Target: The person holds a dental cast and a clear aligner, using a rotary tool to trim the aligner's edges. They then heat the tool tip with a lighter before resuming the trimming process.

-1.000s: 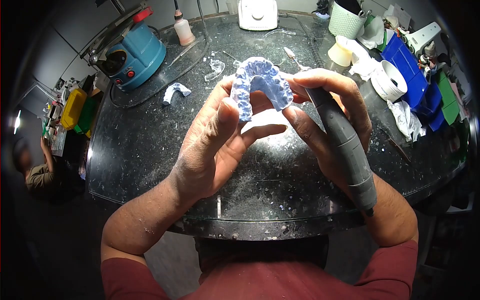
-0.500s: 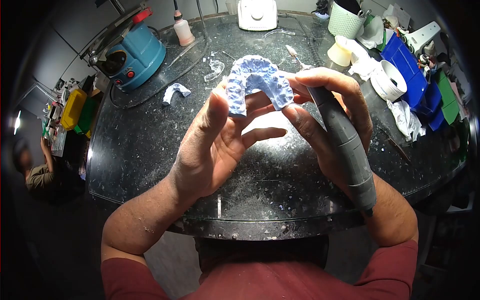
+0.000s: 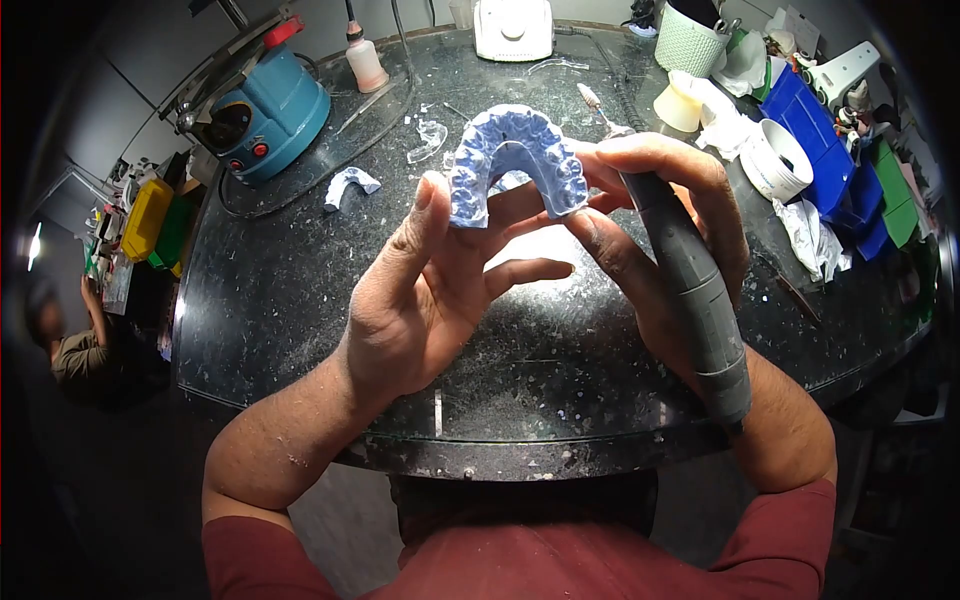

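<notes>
A blue U-shaped dental model [image 3: 514,125] is held up above the bench, its row of teeth toward me. My left hand [image 3: 400,310] grips the model's left side, thumb in front and other fingers behind. The fingertips of my right hand [image 3: 650,300] touch the model's right end. That same hand also holds a dark grey rotary handpiece [image 3: 690,275], which lies across the palm. Its pale pointed bur [image 3: 589,96] sticks out beyond the fingers, pointing away from me and clear of the model.
The dark speckled bench [image 3: 300,300] bears a smaller blue arch piece [image 3: 351,187] and a clear plastic piece [image 3: 428,141]. A teal machine [image 3: 275,115] and bottle [image 3: 366,66] stand back left. Blue bins [image 3: 812,125] and a white roll [image 3: 777,162] crowd the right. Another person [image 3: 80,350] is far left.
The dental model has tilted so its biting side and inner arch face me more fully. My left thumb has shifted slightly; both hands keep their hold.
</notes>
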### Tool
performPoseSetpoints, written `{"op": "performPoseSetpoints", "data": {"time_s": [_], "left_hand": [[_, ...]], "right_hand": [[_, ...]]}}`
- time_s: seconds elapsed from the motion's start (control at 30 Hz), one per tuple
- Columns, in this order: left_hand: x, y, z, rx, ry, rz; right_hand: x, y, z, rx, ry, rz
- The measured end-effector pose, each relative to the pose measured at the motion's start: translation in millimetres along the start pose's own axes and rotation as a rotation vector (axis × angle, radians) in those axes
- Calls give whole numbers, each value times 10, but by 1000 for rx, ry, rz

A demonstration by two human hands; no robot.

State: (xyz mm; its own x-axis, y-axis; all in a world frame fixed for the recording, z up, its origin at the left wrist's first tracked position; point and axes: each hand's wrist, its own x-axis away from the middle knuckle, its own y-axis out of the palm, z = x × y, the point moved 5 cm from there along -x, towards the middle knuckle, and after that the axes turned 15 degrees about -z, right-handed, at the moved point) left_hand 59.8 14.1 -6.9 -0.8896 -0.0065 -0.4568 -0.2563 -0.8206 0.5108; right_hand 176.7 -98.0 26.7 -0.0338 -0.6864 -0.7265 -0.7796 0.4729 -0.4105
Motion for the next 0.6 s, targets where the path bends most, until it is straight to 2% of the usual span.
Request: {"op": "performPoseSetpoints", "data": {"time_s": [0.37,0.6], "left_hand": [[-9,2,5,8,12,-44],[-9,15,16,38,-13,16]], "right_hand": [[3,1,-4,-2,-1,-6],[7,1,11,-12,4,3]]}}
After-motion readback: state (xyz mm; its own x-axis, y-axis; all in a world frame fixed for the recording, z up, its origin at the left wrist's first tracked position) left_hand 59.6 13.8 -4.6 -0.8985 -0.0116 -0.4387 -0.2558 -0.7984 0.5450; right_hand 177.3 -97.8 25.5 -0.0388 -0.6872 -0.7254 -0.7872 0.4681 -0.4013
